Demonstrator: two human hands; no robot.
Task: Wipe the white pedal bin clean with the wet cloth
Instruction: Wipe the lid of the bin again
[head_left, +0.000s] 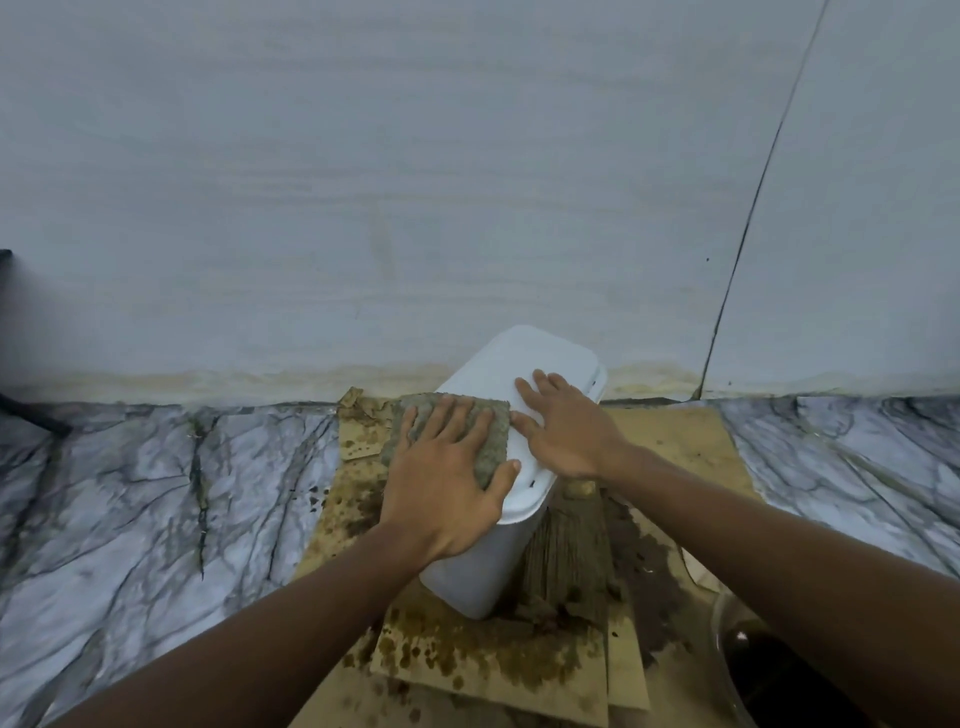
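Note:
The white pedal bin (524, 364) stands on stained cardboard near the wall, its lid shut. A grey-green wet cloth (493, 441) lies spread over the left part of the lid. My left hand (447, 478) presses flat on the cloth, fingers spread, thumb hooked over its near edge. My right hand (566, 426) rests flat on the bare lid just right of the cloth, fingers apart and pointing to the far left. The bin's pedal is hidden.
Brown-stained cardboard sheets (493, 660) cover the floor under the bin. A dirty grey cloth or mat (566, 561) lies against the bin's right side. A glass bowl of dark liquid (763, 670) sits at the lower right. Marble-patterned floor (156, 493) lies on both sides, a pale wall (415, 182) behind.

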